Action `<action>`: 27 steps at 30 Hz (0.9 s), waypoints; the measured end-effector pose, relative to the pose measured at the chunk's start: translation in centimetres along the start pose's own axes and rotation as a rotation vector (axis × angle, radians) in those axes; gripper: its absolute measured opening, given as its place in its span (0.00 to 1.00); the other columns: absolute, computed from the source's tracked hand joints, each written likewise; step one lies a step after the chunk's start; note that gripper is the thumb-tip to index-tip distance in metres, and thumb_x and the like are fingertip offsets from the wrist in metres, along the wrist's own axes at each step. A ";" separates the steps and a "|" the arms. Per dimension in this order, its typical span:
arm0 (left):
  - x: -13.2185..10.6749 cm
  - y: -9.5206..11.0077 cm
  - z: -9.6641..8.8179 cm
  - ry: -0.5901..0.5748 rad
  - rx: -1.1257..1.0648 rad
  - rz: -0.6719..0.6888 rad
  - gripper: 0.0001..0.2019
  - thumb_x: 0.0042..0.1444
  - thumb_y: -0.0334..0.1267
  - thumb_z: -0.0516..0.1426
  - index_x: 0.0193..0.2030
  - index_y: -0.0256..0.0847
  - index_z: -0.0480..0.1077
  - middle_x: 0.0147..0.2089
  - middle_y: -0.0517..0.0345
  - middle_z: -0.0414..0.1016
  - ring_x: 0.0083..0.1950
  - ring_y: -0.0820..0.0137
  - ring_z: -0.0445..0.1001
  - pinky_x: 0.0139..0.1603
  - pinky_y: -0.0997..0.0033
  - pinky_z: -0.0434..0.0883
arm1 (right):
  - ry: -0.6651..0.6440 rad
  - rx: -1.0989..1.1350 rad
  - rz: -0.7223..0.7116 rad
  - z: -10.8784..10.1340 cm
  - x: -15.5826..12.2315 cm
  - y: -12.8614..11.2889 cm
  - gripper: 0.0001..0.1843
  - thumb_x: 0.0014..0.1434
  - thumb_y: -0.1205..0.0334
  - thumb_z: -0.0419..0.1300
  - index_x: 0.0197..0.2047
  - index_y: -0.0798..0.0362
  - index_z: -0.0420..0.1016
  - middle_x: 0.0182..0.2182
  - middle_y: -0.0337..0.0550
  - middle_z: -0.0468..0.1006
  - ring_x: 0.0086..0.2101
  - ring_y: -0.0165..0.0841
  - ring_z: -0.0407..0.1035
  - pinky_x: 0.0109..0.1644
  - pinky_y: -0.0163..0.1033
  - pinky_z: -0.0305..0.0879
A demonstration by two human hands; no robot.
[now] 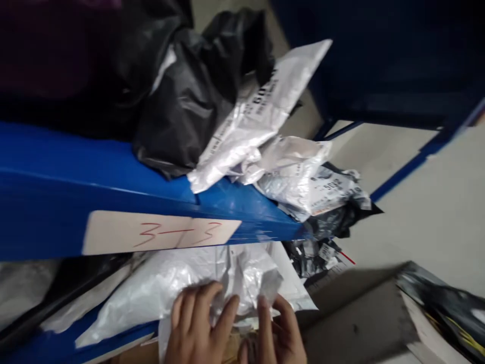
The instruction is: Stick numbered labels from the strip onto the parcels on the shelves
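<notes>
In the head view, the left hand (195,326) is at the bottom centre of the frame, over the lower right part of a long, shiny white plastic bag (151,283), its grip apart, with the thumb parted from the fingers. Just beside it, toward the right, the right hand (280,331) has its fingertips at the lower edge of a crumpled, translucent white plastic packet (257,270); whether its grip is clamped on that packet cannot be told. The bag and packet lie in the lower middle of the frame, on a blue metal lower shelf (132,333), with a flat white sheet-like parcel (291,283) beside the packet. Above the hands, a blue metal shelf beam (56,167) crosses from the left edge, bearing a cream rectangular label (113,235) marked "3—3" in red. In the upper left to upper centre, a large, creased black plastic bag (182,106) rests above the beam; a long white printed plastic parcel (280,96) leans against its right side, tilted up to the right. Right of centre are a crinkled white plastic packet (291,172) and a black plastic parcel with a white printed label (337,225). Below these sits a small, glossy black packet (306,255). At the lower right, a grey-brown box (352,313) stands near a black plastic-wrapped bundle with yellow strips (435,298).
</notes>
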State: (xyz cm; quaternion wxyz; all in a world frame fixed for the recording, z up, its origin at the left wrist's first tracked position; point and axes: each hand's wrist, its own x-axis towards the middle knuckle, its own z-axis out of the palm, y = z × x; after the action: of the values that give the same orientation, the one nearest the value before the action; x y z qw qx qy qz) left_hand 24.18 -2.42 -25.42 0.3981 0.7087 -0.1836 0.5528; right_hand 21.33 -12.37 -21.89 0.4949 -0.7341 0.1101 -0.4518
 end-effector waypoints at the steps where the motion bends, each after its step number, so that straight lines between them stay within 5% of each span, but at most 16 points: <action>1: 0.6 0.3 0.1 -0.006 0.016 0.004 0.16 0.60 0.45 0.52 0.49 0.44 0.74 0.52 0.42 0.70 0.50 0.52 0.68 0.54 0.47 0.60 | -0.036 0.008 -0.032 0.3 0.1 -0.4 0.25 0.53 0.41 0.65 0.43 0.55 0.77 0.28 0.47 0.79 0.26 0.38 0.73 0.22 0.33 0.66; 5: 3.8 0.2 0.5 -0.059 0.083 0.154 0.15 0.62 0.33 0.50 0.52 0.47 0.73 0.58 0.44 0.69 0.60 0.49 0.64 0.64 0.39 0.51 | -0.106 0.055 -0.167 0.9 0.4 -0.8 0.21 0.60 0.46 0.59 0.47 0.52 0.79 0.46 0.50 0.79 0.46 0.42 0.73 0.49 0.40 0.71; 7: 5.5 -0.5 0.4 -0.120 0.123 0.185 0.16 0.56 0.27 0.52 0.49 0.44 0.73 0.54 0.45 0.72 0.56 0.50 0.68 0.60 0.44 0.58 | -0.111 0.088 -0.174 0.3 0.6 0.0 0.19 0.61 0.48 0.58 0.46 0.52 0.79 0.46 0.48 0.79 0.49 0.41 0.72 0.54 0.39 0.67; 10: 7.1 -1.7 -0.4 -0.124 0.146 0.210 0.18 0.52 0.24 0.53 0.48 0.41 0.73 0.48 0.50 0.74 0.49 0.55 0.70 0.50 0.54 0.65 | 0.026 0.150 -0.050 -1.6 1.2 1.9 0.17 0.57 0.47 0.63 0.39 0.53 0.77 0.36 0.45 0.79 0.37 0.35 0.73 0.39 0.31 0.69; 13: 7.6 -2.4 -1.4 -0.030 0.207 0.251 0.14 0.56 0.27 0.54 0.49 0.41 0.72 0.44 0.55 0.76 0.43 0.59 0.72 0.44 0.59 0.66 | 0.196 0.222 0.078 -3.3 2.5 3.2 0.21 0.53 0.45 0.66 0.39 0.53 0.69 0.27 0.35 0.70 0.25 0.27 0.64 0.26 0.27 0.60; 16: 7.7 -2.6 -1.9 0.027 0.194 0.172 0.13 0.58 0.30 0.56 0.50 0.42 0.72 0.43 0.58 0.76 0.41 0.64 0.74 0.42 0.64 0.68 | 0.138 0.179 0.089 -4.0 4.0 3.7 0.28 0.49 0.42 0.68 0.43 0.54 0.68 0.26 0.34 0.67 0.25 0.28 0.63 0.27 0.30 0.62; 21: 7.9 -2.0 -2.1 0.050 0.182 0.008 0.14 0.57 0.29 0.59 0.49 0.45 0.72 0.43 0.62 0.75 0.43 0.69 0.76 0.47 0.71 0.71 | -0.037 0.095 0.137 -4.2 5.4 4.8 0.25 0.47 0.41 0.68 0.28 0.54 0.65 0.23 0.35 0.66 0.23 0.28 0.62 0.25 0.31 0.60; 27: 8.1 -1.1 -2.2 0.079 0.202 -0.071 0.11 0.56 0.29 0.61 0.46 0.42 0.74 0.41 0.65 0.76 0.41 0.73 0.76 0.45 0.74 0.71 | -0.068 0.163 0.178 -4.6 5.3 5.9 0.25 0.49 0.43 0.68 0.38 0.58 0.72 0.32 0.44 0.74 0.28 0.32 0.68 0.31 0.34 0.67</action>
State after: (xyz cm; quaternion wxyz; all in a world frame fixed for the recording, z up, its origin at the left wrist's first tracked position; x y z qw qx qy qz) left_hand 26.18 1.39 -18.12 0.3510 0.7290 -0.0857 0.5814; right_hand 22.47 -21.29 -23.34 0.5945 -0.6937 0.1207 -0.3883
